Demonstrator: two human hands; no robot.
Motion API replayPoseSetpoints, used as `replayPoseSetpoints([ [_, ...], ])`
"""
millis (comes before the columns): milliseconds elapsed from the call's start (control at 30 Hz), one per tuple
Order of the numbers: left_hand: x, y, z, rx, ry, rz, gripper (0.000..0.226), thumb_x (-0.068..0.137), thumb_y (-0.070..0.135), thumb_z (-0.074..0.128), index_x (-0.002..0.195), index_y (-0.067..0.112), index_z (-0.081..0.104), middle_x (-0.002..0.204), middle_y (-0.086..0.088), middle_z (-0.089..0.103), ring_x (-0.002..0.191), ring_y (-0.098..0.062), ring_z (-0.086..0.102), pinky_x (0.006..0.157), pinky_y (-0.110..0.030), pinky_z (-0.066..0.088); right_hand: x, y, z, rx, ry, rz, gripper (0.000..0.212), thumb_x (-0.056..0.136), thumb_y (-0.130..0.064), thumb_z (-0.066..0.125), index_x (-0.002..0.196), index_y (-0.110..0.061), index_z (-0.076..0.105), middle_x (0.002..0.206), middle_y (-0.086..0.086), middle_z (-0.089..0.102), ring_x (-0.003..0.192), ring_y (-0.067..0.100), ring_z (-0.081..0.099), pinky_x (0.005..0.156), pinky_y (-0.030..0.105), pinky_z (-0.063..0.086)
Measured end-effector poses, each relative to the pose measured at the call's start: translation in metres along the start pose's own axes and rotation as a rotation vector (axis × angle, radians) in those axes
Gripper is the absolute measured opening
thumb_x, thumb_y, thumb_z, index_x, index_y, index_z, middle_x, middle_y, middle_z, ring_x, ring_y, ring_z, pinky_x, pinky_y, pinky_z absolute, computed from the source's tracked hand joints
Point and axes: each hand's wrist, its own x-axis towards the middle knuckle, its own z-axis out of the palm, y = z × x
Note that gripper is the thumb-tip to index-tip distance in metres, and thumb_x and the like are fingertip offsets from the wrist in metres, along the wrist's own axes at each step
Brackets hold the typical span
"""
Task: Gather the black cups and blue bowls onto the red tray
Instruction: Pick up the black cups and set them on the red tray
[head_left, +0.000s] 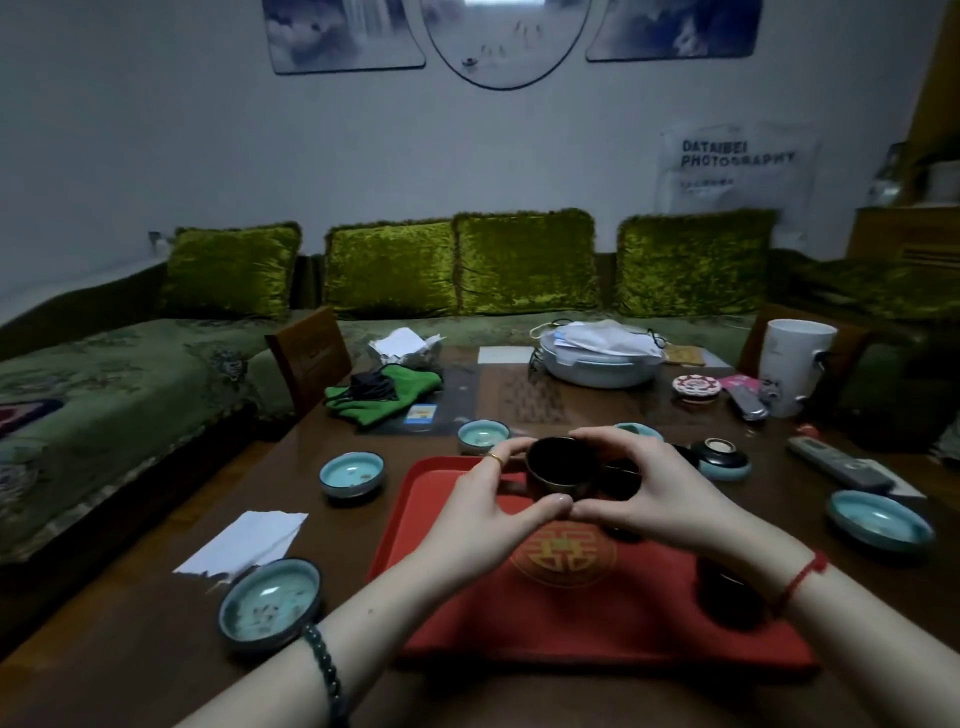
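Both my hands cup a black cup (558, 467) above the far part of the red tray (467, 597). My left hand (488, 509) wraps its left side, my right hand (644, 488) its right side, thumbs touching below it. A second black cup (621, 475) shows just behind my right fingers. Another black cup (727, 597) stands on the tray's right side, partly hidden by my right wrist. Blue bowls lie on the table around the tray: near left (270, 603), mid left (351, 472), far centre (483, 435), right (878, 519). One black piece sits upside down in a blue bowl (722, 460).
A green cloth (384, 395), white paper (244, 540), a lidded pot (602, 358), a white jug (792, 369) and a remote (841, 462) also lie on the brown table (156, 649). A wooden chair back (309, 353) and a green sofa stand behind.
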Motion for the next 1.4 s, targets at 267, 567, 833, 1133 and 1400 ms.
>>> replayPoseSetpoints([
  [267, 0.002, 0.002, 0.053, -0.04, -0.086, 0.018, 0.048, 0.072, 0.026, 0.074, 0.113, 0.033, 0.049, 0.111, 0.009, 0.064, 0.103, 0.002, 0.06, 0.092, -0.022, 0.05, -0.041, 0.031, -0.025, -0.05, -0.023, 0.098, 0.071, 0.058, -0.036, 0.082, 0.122, -0.025, 0.052, 0.115, -0.017, 0.055, 0.114, 0.0, 0.051, 0.097, 0.015, 0.037],
  [567, -0.002, -0.012, 0.08, -0.068, -0.157, -0.041, 0.05, 0.072, 0.019, 0.075, 0.114, 0.031, 0.049, 0.111, 0.005, 0.066, 0.101, -0.004, 0.063, 0.093, -0.029, 0.051, -0.057, 0.056, -0.021, -0.194, -0.039, 0.176, 0.073, 0.06, -0.042, 0.079, 0.125, -0.028, 0.049, 0.125, -0.008, 0.055, 0.118, 0.01, 0.047, 0.099, 0.02, 0.034],
  [833, -0.001, -0.025, 0.094, -0.059, -0.188, -0.091, 0.05, 0.071, 0.02, 0.076, 0.112, 0.032, 0.049, 0.111, 0.01, 0.063, 0.101, -0.003, 0.063, 0.093, -0.023, 0.05, -0.062, 0.066, -0.016, -0.299, -0.11, 0.221, 0.074, 0.066, -0.046, 0.073, 0.13, -0.027, 0.042, 0.135, -0.003, 0.048, 0.131, 0.011, 0.034, 0.115, 0.035, 0.01],
  [1133, 0.001, -0.036, 0.1, -0.014, -0.207, -0.129, 0.049, 0.07, 0.024, 0.076, 0.107, 0.038, 0.047, 0.107, 0.015, 0.061, 0.1, -0.001, 0.063, 0.095, -0.025, 0.049, -0.061, 0.074, -0.013, -0.346, -0.187, 0.256, 0.075, 0.067, -0.05, 0.07, 0.132, -0.029, 0.038, 0.137, -0.005, 0.045, 0.133, 0.01, 0.031, 0.116, 0.042, 0.003],
  [1400, 0.001, -0.033, 0.1, 0.008, -0.236, -0.134, 0.05, 0.075, 0.026, 0.072, 0.118, 0.029, 0.046, 0.11, 0.014, 0.059, 0.101, 0.001, 0.06, 0.093, -0.016, 0.046, -0.06, 0.074, -0.013, -0.374, -0.214, 0.272, 0.076, 0.068, -0.052, 0.067, 0.134, -0.031, 0.036, 0.138, -0.005, 0.046, 0.133, 0.01, 0.032, 0.116, 0.044, 0.004],
])
